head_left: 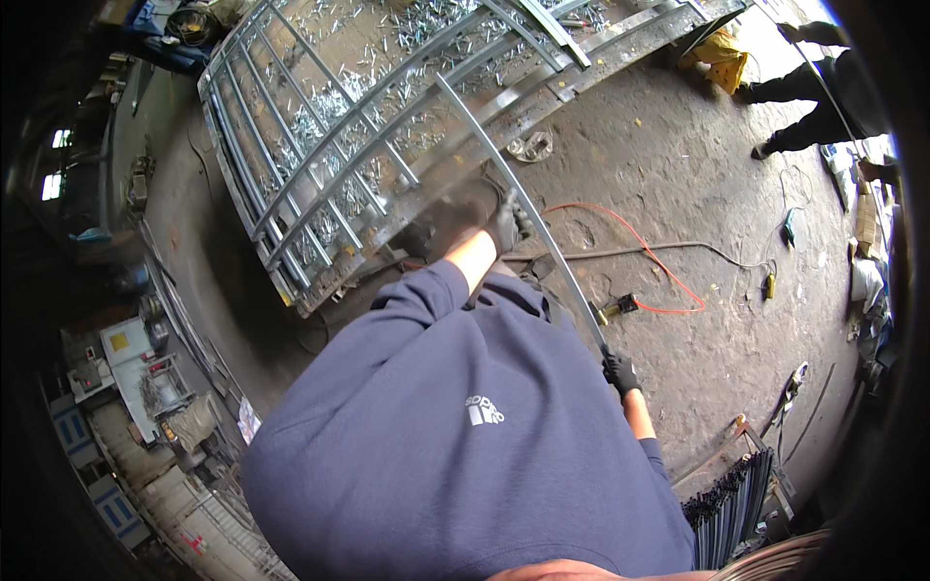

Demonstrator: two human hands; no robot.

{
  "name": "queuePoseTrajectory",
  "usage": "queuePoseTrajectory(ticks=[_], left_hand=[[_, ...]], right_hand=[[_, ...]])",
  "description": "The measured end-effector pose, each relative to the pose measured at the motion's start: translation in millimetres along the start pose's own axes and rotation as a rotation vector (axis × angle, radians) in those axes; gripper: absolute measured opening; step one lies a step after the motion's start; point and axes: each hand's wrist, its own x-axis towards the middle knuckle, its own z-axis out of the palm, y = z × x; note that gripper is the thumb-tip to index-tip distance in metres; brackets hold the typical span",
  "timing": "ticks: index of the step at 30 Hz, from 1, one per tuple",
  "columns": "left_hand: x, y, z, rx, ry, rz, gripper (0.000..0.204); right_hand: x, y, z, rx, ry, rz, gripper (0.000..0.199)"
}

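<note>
Both gloved hands closed around long steel bar [523, 208], which runs diagonally from lower right up to the metal grille frame [320, 155]. Right hand [620, 373] in black glove wrapped tight on the near end of the bar, fingers curled round it. Left hand [506, 223] in black glove gripping the bar further up, near its middle, just beside the frame's lower edge. Far end of bar lies over the frame's rails. Frame flat on dirt floor [697, 194], metal shavings [329, 107] scattered between its bars. Orange cable [647, 254] and dark cable on floor right of the bar. Bundle of dark rods [728, 504] at lower right. Another person's legs [809, 102] at upper right, well apart. Wearer in navy sweatshirt [455, 436]
</note>
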Motion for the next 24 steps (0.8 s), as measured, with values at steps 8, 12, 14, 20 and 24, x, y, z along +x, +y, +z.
queuePoseTrajectory(ticks=[8, 12, 14, 20, 24], left_hand=[[26.7, 73.5, -32.1, -0.193, 0.223, 0.255, 0.040], [35.2, 96.6, -60.6, -0.111, 0.328, 0.277, 0.039], [34.9, 97.7, -64.7, -0.108, 0.339, 0.302, 0.038], [32.1, 92.0, -69.3, -0.048, 0.425, 0.405, 0.036], [37.8, 97.8, -82.2, 0.019, 0.395, 0.467, 0.039]], right_hand=[[-62.2, 18.0, 17.0, -0.255, 0.123, -0.144, 0.059], [-65.6, 5.2, 25.1, -0.398, 0.151, -0.154, 0.053], [-70.2, 0.3, 28.3, -0.349, 0.146, -0.195, 0.049], [-83.1, 6.2, 32.9, -0.276, 0.182, -0.230, 0.047], [-43.8, -1.1, 47.5, -0.315, 0.148, -0.251, 0.052]])
